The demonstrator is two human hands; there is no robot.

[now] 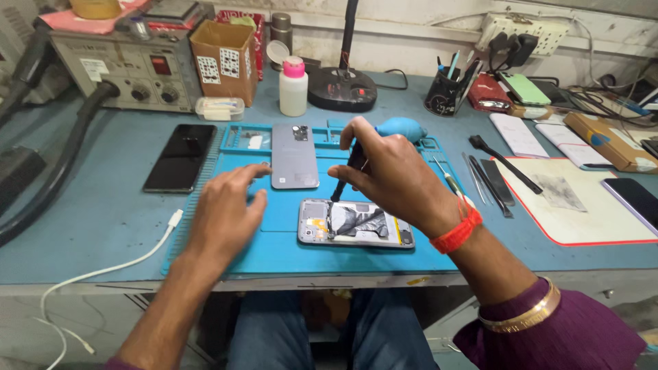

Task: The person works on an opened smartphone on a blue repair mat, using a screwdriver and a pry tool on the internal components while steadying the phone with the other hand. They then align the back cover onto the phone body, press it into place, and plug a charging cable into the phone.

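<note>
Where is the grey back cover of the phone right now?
The grey back cover lies flat on the blue mat, just above the opened phone, between the left hand and the right hand.

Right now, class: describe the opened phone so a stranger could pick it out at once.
Start at the blue work mat on the bench. Near its front edge, under the right hand holding a dark screwdriver, lies the opened phone. Unlike the closed grey phone behind it, its insides show.

We see a black phone [181, 157] lying left on our worktop [103, 212], a white bottle [293, 87] with pink cap behind, a cardboard box [224, 60] beside it, and a pen cup [445, 94] further right.
</note>
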